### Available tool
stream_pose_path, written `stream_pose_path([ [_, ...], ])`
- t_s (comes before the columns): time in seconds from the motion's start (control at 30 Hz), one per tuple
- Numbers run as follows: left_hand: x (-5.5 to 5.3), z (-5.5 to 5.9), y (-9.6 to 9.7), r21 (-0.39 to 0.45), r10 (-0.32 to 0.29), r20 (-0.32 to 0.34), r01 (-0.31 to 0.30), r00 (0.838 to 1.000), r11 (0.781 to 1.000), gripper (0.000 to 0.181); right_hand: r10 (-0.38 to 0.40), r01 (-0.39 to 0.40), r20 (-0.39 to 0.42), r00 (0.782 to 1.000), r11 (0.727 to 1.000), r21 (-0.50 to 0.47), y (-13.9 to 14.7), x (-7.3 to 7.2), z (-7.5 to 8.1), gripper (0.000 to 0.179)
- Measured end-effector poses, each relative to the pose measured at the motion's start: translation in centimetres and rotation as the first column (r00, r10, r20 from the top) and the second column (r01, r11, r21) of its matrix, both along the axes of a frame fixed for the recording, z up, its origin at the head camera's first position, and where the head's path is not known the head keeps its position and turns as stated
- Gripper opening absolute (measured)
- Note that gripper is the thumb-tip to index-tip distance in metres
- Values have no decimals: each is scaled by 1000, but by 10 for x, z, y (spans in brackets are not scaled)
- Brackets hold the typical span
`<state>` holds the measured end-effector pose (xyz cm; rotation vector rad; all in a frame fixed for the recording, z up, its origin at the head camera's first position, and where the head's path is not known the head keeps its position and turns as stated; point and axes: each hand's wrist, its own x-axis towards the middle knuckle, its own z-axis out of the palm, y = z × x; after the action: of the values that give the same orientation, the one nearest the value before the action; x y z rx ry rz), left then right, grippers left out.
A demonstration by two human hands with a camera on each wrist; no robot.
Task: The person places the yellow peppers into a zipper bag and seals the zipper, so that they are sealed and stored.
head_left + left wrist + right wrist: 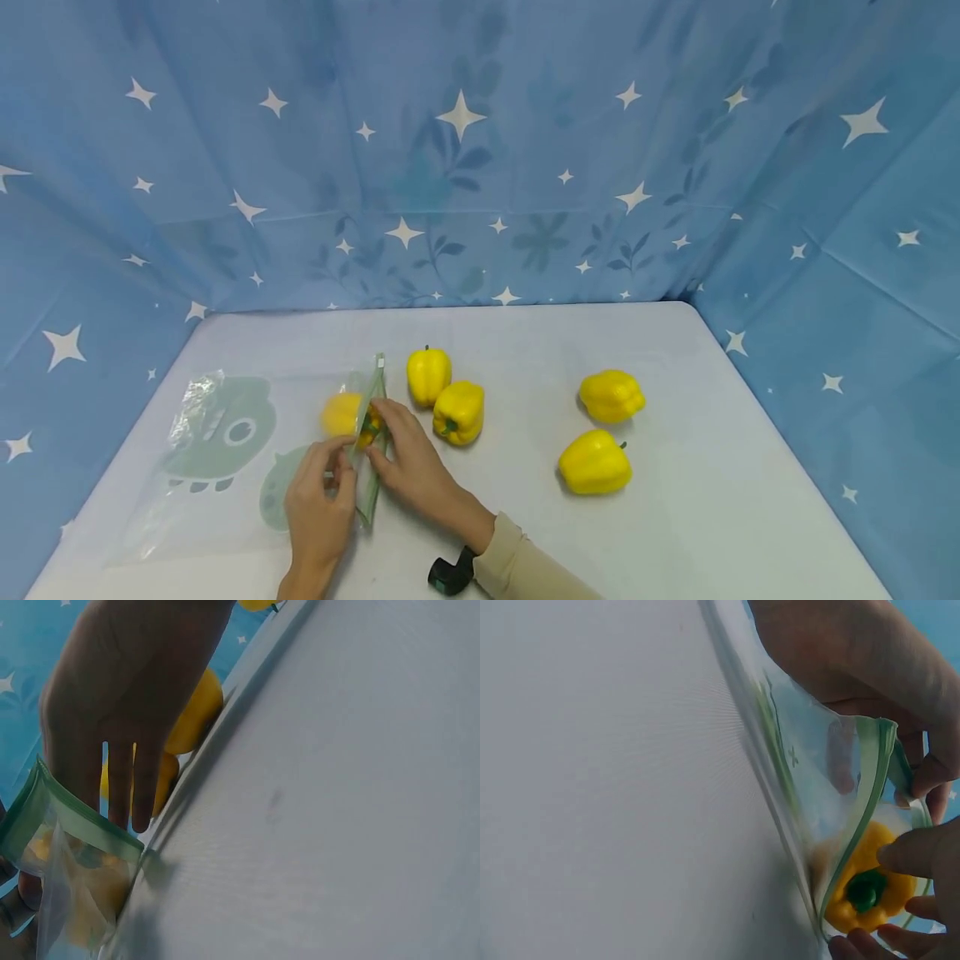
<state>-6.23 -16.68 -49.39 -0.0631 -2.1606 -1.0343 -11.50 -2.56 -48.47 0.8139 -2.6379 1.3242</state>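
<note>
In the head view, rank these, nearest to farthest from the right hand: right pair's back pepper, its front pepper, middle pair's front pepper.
1. Middle pair's front pepper: beside the hand.
2. Right pair's front pepper: rightward.
3. Right pair's back pepper: right, farther back.

The bag [247, 454] is glossy plastic, the peppers [459, 410] smooth, the backdrop [517, 150] creased cloth.

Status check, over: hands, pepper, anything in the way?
Left hand pinches bag. Right hand touches pepper at bag's mouth. Nothing seen blocking; loose pepper beside right hand.
</note>
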Motion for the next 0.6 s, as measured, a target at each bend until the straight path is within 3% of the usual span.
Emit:
stream_pose_path([
  [0.2, 0, 3, 1, -18, 16, 9, -16, 1000, 1000, 37, 92, -91, 1, 996, 988, 129, 12, 7, 9, 67],
  [0.33, 0, 12, 1, -44, 25, 96, -20, 995, 999, 34, 171, -174, 34, 985, 974, 145, 22, 9, 16, 66],
  [0.47, 2, 23, -1, -28, 24, 251, -18, 968, 999, 30, 245, -260, 106, 964, 952, 161, 37, 15, 24, 61],
  [0.6, 4, 28, -2, 4, -5, 345, 4, 939, 1000, 28, 310, -330, 130, 942, 925, 186, 61, 23, 33, 59],
])
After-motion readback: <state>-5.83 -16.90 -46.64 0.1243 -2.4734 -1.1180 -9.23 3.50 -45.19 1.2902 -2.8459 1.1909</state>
